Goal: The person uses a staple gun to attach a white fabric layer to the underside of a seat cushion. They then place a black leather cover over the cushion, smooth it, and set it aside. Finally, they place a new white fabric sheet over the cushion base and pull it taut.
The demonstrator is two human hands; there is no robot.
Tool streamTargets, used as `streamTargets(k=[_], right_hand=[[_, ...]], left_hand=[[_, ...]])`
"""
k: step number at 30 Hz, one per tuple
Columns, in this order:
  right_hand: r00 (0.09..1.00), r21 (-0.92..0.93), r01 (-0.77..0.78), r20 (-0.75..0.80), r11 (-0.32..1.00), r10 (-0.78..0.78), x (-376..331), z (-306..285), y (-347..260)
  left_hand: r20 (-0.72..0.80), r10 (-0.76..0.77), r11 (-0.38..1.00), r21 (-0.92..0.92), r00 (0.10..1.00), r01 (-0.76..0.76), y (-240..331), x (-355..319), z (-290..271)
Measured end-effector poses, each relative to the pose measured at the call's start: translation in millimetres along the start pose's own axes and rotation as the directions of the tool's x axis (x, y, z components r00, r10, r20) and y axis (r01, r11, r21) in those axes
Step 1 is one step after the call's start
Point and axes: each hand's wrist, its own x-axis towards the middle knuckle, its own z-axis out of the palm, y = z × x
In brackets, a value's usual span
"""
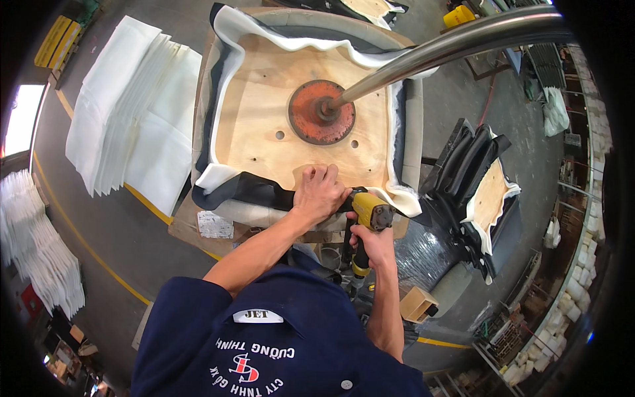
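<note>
A square plywood seat panel (258,99) lies in front of me, ringed by white padding (228,86) and a black upholstery cover (254,188). Along its near edge the cover is folded over onto the wood. My left hand (319,192) presses that fold down, with its fingers curled over the cover near the middle of the edge. Just to the right, my right hand (377,243) grips a yellow and black pneumatic staple gun (372,210). The gun's nose is beside my left fingers at the folded edge; its exact contact point is hidden.
A round red press plate (322,112) on a bent metal bar (456,43) bears on the panel. White padding sheets (132,112) are stacked at left. Black covered panels (476,192) lie at right, near a small wooden box (418,306). A white label (215,225) is by the near edge.
</note>
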Motion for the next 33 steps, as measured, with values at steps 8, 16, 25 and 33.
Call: streamTargets(k=[8, 16, 25, 33], right_hand=[[1.0, -0.14, 0.017, -0.022, 0.99, -0.021, 8, 7, -1], [0.99, 0.034, 0.114, -0.088, 0.993, -0.111, -14, -13, 29], [0.996, 0.068, 0.093, -0.02, 0.993, -0.092, -10, -5, 19], [1.0, -0.084, 0.004, -0.012, 0.996, -0.005, -3, 17, 5]], left_hand=[[-0.07, 0.019, 1.0, 0.024, 0.997, -0.018, 1, -2, 7], [0.217, -0.037, 0.99, 0.138, 0.976, 0.006, 5, -18, -55], [0.019, 0.175, 0.984, 0.021, 0.984, -0.175, -21, -7, -20], [0.009, 0.089, 0.995, -0.044, 0.996, -0.089, -20, -9, -10]])
